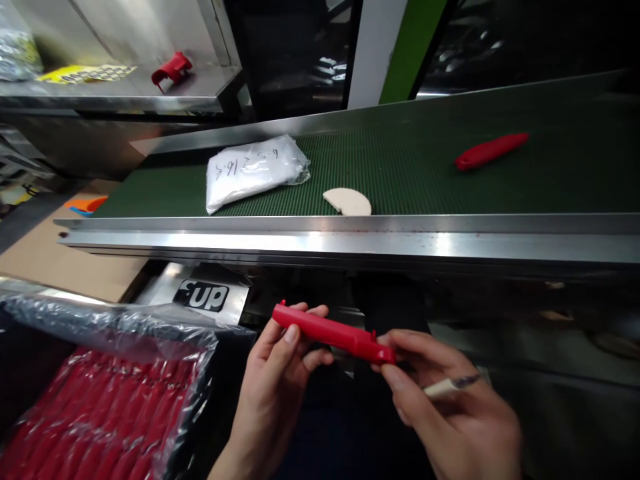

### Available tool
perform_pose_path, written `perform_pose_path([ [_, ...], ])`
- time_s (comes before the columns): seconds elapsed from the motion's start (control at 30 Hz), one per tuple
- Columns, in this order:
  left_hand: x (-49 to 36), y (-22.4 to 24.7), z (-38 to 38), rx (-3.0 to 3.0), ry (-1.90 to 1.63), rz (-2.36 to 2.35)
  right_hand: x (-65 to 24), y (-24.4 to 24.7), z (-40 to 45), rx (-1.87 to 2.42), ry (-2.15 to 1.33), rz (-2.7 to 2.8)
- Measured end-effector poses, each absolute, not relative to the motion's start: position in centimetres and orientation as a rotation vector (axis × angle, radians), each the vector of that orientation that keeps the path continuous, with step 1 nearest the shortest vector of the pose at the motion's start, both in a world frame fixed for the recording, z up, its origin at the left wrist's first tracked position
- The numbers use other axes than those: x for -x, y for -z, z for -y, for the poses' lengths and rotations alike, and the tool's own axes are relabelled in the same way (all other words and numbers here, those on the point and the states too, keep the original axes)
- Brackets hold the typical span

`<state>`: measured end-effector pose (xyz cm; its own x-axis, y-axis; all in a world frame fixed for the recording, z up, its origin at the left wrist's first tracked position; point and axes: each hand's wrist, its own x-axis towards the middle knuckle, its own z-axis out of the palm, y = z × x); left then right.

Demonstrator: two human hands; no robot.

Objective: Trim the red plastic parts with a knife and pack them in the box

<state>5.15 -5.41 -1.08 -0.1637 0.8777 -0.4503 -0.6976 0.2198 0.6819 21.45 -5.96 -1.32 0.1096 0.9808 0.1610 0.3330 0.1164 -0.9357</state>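
A long red plastic part (335, 333) is held level between both hands, below the conveyor's front rail. The fingers and thumb of my left hand (283, 360) are closed round its left end. At its right end, my right hand (440, 393) pinches the part between thumb and fingers. A small pale tool with a dark tip (450, 387) also lies in the right hand, partly hidden by the fingers. Another red part (493, 151) rests on the green belt at the right.
The green conveyor (400, 160) with its metal rail (320, 239) crosses ahead, bearing a plastic bag pack (255, 171) and a cream disc piece (349, 200). A lined box of bagged red parts (100, 413) stands lower left. A red piece (173, 70) sits on a metal shelf.
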Motion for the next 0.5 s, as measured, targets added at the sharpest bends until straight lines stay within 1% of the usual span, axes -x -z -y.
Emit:
perform_pose_path([
  [0.3,-4.5,2.1,5.6,-0.161,-1.398,-0.932,-22.0,1.5,5.7,1.44,-0.861,1.385],
  [0.5,-3.3,1.8,5.8,-0.188,-1.374,-0.852,-21.3,1.5,5.5,1.443,-0.891,1.306],
])
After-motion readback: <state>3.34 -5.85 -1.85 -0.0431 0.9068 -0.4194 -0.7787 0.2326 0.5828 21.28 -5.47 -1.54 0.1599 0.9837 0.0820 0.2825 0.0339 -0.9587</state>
